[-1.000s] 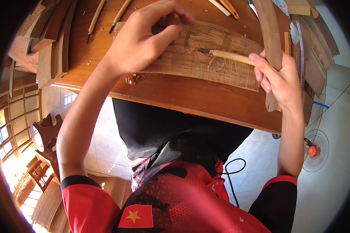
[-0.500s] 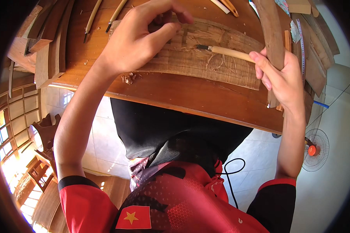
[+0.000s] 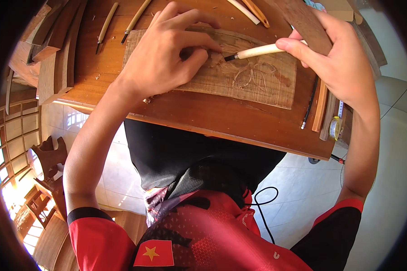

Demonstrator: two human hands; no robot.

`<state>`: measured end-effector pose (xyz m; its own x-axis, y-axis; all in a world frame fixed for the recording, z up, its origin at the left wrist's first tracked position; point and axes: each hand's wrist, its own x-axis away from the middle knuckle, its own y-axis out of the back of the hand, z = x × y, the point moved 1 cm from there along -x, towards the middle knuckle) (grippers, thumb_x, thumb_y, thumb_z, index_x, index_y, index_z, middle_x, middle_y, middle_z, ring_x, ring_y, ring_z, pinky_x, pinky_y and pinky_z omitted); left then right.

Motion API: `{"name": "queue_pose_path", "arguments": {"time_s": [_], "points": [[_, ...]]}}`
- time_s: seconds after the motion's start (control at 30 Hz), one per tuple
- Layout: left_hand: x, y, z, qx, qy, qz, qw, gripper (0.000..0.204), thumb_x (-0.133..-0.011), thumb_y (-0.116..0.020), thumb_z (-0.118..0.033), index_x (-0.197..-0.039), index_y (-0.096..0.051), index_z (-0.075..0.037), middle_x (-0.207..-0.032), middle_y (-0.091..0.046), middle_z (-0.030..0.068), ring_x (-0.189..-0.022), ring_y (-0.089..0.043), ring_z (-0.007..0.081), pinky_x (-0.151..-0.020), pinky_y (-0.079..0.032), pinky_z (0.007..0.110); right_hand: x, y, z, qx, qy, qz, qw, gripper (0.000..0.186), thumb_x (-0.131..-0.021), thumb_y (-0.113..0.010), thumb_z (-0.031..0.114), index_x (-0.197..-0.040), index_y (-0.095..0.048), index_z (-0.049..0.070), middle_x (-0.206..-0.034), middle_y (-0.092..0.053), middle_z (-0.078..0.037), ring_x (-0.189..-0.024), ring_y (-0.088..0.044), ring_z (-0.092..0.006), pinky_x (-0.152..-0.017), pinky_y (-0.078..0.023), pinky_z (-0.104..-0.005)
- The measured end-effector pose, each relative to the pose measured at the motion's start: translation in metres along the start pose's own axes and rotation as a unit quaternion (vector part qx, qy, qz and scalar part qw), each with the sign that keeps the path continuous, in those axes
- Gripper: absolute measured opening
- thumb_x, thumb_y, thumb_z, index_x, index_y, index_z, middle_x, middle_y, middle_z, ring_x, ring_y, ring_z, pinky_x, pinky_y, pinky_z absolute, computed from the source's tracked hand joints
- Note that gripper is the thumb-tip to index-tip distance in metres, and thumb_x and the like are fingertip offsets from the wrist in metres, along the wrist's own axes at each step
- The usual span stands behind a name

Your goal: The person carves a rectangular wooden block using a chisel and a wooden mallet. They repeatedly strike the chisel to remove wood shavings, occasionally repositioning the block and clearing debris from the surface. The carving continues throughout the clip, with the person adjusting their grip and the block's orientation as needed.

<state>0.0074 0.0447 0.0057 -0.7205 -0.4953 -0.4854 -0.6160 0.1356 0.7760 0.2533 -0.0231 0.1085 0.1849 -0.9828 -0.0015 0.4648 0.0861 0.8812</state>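
Observation:
A flat wooden board (image 3: 199, 83) with carved patches and line drawings lies on the table. Over its left part is my left hand (image 3: 167, 56), fingers bent but apart, holding nothing I can see; its fingertips are near the carved patch. My right hand (image 3: 334, 58) is closed round a carving chisel (image 3: 260, 51) with a pale wooden handle, gripped between thumb and fingers. The chisel's dark tip meets the carved patch beside my left fingertips. A thick wooden bar (image 3: 303, 25) is also in my right hand, slanting up and leftward. Wood chips surround the carving.
Two more chisels (image 3: 107, 25) (image 3: 137, 19) lie at the table's far left. A pencil (image 3: 309, 106), wooden strips (image 3: 320, 106) and a tape measure (image 3: 335, 128) are along the right edge. Wooden planks (image 3: 59, 58) stand at the left. A brown-handled tool (image 3: 256, 12) lies at the back.
My right hand has swung the wooden bar up and to the left, uncovering the pencil. The chisel tip has shifted slightly left, and my left hand's fingers have spread lower over the board.

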Motion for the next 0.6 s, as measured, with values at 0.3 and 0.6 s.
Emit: {"name": "queue_pose_path", "arguments": {"time_s": [0.3, 0.6], "points": [[0.005, 0.002, 0.005, 0.055, 0.018, 0.008, 0.998, 0.018, -0.078, -0.059, -0.005, -0.087, -0.075, -0.005, -0.111, -0.071, 0.0058, -0.104, -0.059, 0.0268, -0.093, -0.049, 0.037, -0.008, 0.002, 0.058, 0.189, 0.031, -0.005, 0.981, 0.03, -0.089, -0.082, 0.02, -0.097, -0.068, -0.006, -0.074, -0.069, -0.012, -0.06, -0.061, -0.0146, -0.061, -0.049, -0.0304], [0.003, 0.003, 0.01, 0.126, 0.107, 0.002, 0.986, 0.017, -0.082, -0.055, -0.005, -0.089, -0.071, -0.002, -0.107, -0.07, 0.0058, -0.096, -0.06, 0.0228, -0.085, -0.049, 0.033, -0.029, 0.016, 0.055, 0.073, -0.165, 0.074, 0.981, 0.022, -0.092, -0.078, 0.021, -0.102, -0.072, 0.002, -0.08, -0.074, -0.008, -0.064, -0.066, -0.0154, -0.064, -0.052, -0.0287]]}}
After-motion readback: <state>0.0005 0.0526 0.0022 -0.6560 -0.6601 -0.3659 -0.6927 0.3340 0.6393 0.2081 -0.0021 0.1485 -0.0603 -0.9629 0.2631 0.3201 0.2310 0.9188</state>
